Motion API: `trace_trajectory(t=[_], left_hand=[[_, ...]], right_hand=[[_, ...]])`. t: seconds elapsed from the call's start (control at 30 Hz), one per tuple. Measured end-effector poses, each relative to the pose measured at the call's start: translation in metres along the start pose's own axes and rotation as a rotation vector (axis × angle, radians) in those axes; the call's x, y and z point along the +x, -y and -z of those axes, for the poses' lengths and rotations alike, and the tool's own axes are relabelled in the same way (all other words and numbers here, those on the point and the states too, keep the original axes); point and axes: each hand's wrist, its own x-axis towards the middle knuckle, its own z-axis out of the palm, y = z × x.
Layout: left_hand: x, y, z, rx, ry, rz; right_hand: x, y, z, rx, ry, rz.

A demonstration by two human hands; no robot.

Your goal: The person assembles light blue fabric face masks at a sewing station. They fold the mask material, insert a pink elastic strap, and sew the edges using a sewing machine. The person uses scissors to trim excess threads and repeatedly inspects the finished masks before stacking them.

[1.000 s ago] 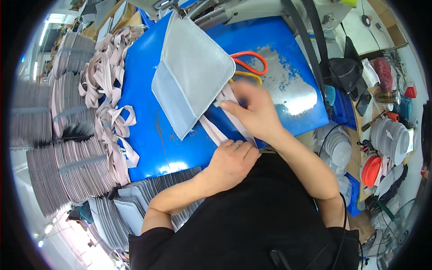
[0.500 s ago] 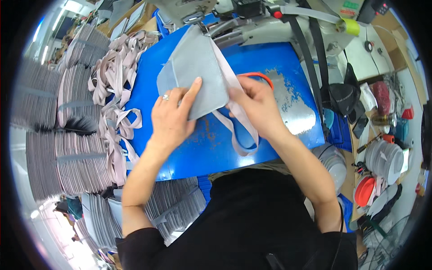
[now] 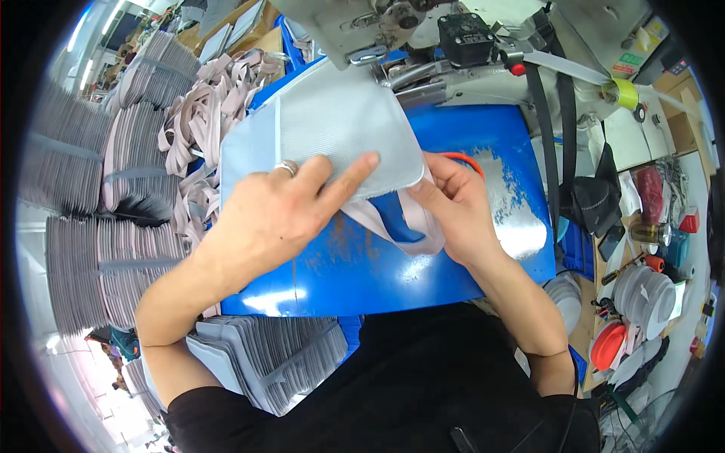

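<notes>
A light grey mesh fabric piece (image 3: 340, 109) with a smooth pale-blue side panel lies under the sewing machine head (image 3: 384, 30) on a worn blue work surface (image 3: 506, 211). My left hand (image 3: 276, 215) rests on the piece, fingers apart, index finger extended across the mesh. My right hand (image 3: 457, 215) pinches a pale pink strap (image 3: 419, 230) at the piece's right corner. The strap loops down below the piece. Orange-handled scissors (image 3: 468, 158) show partly behind my right hand.
Pink straps (image 3: 204, 113) lie heaped left, beside banded stacks of grey pieces (image 3: 72, 272); more stacks (image 3: 264, 362) sit below the surface. Right are black hanging straps (image 3: 555, 143), a yellow tape roll (image 3: 621, 92), dishes (image 3: 642, 291) and tools.
The fabric piece has turned and now lies squarer under the machine. My left hand has moved from the strap onto the piece, then down-left with it. My right hand still holds the strap.
</notes>
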Motion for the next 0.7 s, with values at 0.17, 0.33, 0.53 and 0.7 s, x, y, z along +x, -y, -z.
trace_trajectory(t=[0.17,0.33,0.53,0.7], left_hand=[[0.016,0.031,0.006,0.092,0.022,-0.080],[0.036,0.063,0.013,0.141,0.062,-0.140],[0.046,0.083,0.009,0.207,-0.019,-0.220],[0.048,0.075,0.007,0.168,-0.001,-0.200]], right_hand=[[0.039,-0.006,0.002,0.015,0.006,0.063],[0.074,-0.008,0.004,0.014,0.000,0.096],[0.087,-0.014,0.003,0.013,-0.022,0.118],[0.089,-0.014,0.002,-0.002,-0.029,0.137]])
